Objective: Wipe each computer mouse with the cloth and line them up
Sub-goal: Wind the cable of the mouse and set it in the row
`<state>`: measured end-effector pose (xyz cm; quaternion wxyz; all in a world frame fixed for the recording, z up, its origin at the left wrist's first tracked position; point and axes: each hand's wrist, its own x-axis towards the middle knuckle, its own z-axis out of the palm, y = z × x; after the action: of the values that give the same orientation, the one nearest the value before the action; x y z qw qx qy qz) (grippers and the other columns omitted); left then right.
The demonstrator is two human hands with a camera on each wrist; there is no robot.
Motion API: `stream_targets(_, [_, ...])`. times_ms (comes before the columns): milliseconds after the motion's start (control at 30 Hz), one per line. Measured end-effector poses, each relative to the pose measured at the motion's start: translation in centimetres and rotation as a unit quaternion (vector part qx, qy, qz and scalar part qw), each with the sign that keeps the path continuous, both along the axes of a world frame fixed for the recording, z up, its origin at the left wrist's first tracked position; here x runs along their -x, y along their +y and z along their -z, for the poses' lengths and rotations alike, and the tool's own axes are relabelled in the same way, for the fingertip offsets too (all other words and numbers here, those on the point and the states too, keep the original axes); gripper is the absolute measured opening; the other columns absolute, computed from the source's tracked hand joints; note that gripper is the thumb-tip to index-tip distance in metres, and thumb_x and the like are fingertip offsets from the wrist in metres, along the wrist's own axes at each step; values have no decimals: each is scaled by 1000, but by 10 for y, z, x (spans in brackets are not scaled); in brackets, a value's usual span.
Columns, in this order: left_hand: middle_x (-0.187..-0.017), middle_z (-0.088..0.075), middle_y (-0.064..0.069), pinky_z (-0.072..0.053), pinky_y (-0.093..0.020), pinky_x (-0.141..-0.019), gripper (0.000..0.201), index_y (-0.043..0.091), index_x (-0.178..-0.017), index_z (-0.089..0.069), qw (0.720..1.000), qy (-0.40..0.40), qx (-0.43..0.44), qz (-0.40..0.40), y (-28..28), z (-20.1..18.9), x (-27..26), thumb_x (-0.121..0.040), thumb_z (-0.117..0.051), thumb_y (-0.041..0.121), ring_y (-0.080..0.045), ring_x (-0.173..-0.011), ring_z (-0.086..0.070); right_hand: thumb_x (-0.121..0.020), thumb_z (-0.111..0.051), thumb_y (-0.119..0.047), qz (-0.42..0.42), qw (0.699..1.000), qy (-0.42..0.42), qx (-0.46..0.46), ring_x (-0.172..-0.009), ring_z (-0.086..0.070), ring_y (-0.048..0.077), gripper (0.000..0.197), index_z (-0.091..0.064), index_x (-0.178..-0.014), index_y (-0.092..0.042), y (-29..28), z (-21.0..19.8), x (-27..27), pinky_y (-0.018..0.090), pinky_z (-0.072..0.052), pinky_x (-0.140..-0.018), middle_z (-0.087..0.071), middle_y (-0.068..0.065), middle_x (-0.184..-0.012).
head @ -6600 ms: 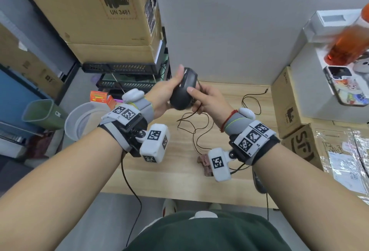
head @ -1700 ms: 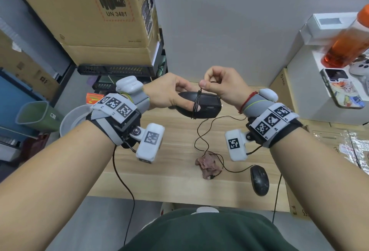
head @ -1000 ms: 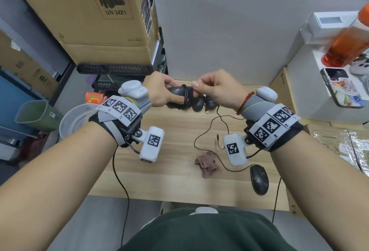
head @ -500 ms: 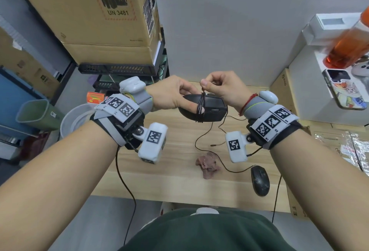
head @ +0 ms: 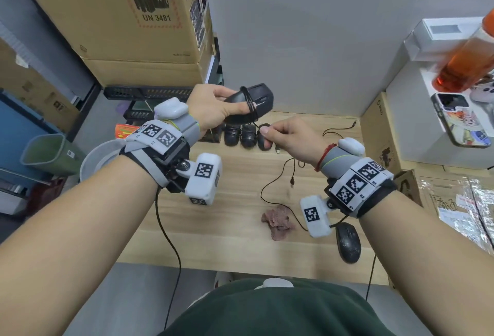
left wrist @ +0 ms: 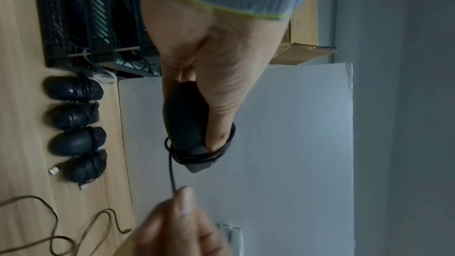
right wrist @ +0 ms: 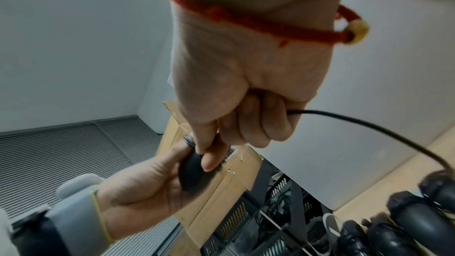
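Cord-wrapped black mouse (head: 250, 106) aloft; cloth (head: 276, 221) crumpled near, perhaps, four lined-up mice (left wrist: 76, 129).

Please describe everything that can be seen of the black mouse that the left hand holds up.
The black mouse is a wired computer mouse with a smooth, matte, plastic-looking shell. The left hand grips it in the air above the far edge of the wooden table, lying roughly level, the thumb along its side. Its thin black cable is wound several times around the middle of the body. The free part of the cable runs down to the right hand, which pinches it. Nothing else touches the mouse.
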<state>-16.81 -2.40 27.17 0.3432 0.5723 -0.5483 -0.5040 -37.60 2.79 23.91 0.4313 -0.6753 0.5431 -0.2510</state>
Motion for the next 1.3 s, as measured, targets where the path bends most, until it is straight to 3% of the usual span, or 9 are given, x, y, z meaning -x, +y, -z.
stream_targets(200, [-81, -76, 9, -59, -27, -67, 39, 30, -85, -77, 973, -222, 17, 57, 4, 14, -5, -54, -97, 43, -11, -79, -72, -96, -65, -33, -25, 999, -37, 23, -46, -50, 18, 32, -68, -69, -15, -9, -30, -3, 31, -42, -51, -67, 7, -59])
stream_targets(267, [-80, -76, 10, -55, -24, -68, 36, 32, -84, -77, 961, -246, 23, 121, 6, 13, -3, -56, -96, 42, -7, -77, -70, -94, -66, -36, -10, 999, -21, 44, -42, -45, 12, 31, -69, -69, -18, -16, -34, 1, 30, -39, -50, -55, -6, -46])
stream_targets(533, [-97, -78, -7, -52, -53, -101, 56, 20, -95, -77, 951, -132, -18, 280, 16, 0, 9, -47, -93, 46, -32, -98, -72, -95, -66, -29, 2, 997, -20, 71, -47, -38, 0, 25, -68, -71, -19, -31, -31, 6, 14, -31, -52, -50, -14, -51])
stream_targets(633, [-109, -74, -16, -43, -50, -94, 63, 21, -100, -77, 954, -54, -40, 292, 19, -2, 10, -48, -97, 50, -28, -92, -59, -97, -64, -27, 9, 998, -50, 45, -45, -39, -1, 27, -64, -72, -15, -31, -24, 8, 12, -31, -51, -50, -18, -46])
stream_targets(733, [-102, -72, -14, -31, -47, -81, 55, 21, -100, -78, 963, 4, -64, 261, 20, -6, 9, -52, -97, 39, -27, -91, -50, -92, -67, -39, 26, 996, -82, 5, -61, -49, 17, 28, -64, -72, -19, -32, -9, 9, 31, -40, -59, -58, -4, -63])
stream_targets(867, [-97, -73, -26, -34, -53, -78, 53, 14, -104, -76, 978, 71, -70, 186, 19, -6, 10, -59, -95, 34, -41, -86, -62, -91, -66, -19, 28, 998, -44, -25, -52, -54, 19, 15, -67, -80, -9, -34, 8, 6, 34, -42, -51, -67, 8, -66])
stream_targets(967, [-101, -75, -20, -50, -55, -97, 54, 5, -107, -73, 989, 114, -42, 88, 11, -5, 9, -63, -95, 28, -35, -93, -69, -100, -56, -27, 6, 1000, -24, 7, -49, -45, 9, 26, -71, -85, -10, -21, 13, 3, 27, -39, -52, -62, 11, -69])
stream_targets(1100, [-96, -78, -11, -57, -47, -95, 42, 5, -102, -75, 998, 63, -2, -14, 2, 2, 4, -67, -93, 18, -24, -91, -75, -101, -56, -27, -25, 1000, -1, 12, -51, -43, 7, 26, -76, -96, -12, -9, 2, -4, 17, -40, -55, -59, -16, -56])
stream_targets(1300, [-84, -76, 8, -57, -28, -74, 49, 27, -92, -77, 986, -160, 34, -33, -3, 12, -8, -51, -96, 48, -9, -81, -72, -97, -62, -32, -49, 997, 38, 39, -48, -49, 12, 24, -74, -79, -23, -8, -23, -9, 23, -43, -50, -56, -15, -48])
